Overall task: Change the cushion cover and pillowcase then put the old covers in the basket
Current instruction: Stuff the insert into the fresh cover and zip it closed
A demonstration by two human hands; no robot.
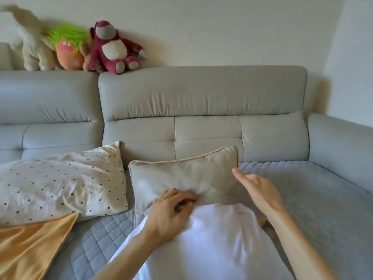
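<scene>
Head view: at the centre of the frame, a beige fabric cushion cover with corded piping (185,176) is seen half drawn over a white cushion insert (218,245) that fills the lower centre. The cover's bunched open edge is gripped by the left hand (169,215), its fingers curled. The right hand (260,190) is held flat with straight fingers beside the cover's right edge, grasping nothing. Everything is laid on the quilted grey-blue seat pad (323,199) of a grey leather sofa (201,102). A cream black-dotted pillow (60,182) and an orange cloth (30,245) are seen at left, and plush toys (113,47) at upper left.

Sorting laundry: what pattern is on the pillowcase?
The pillowcase is cream with small dark dots, head view.
</scene>
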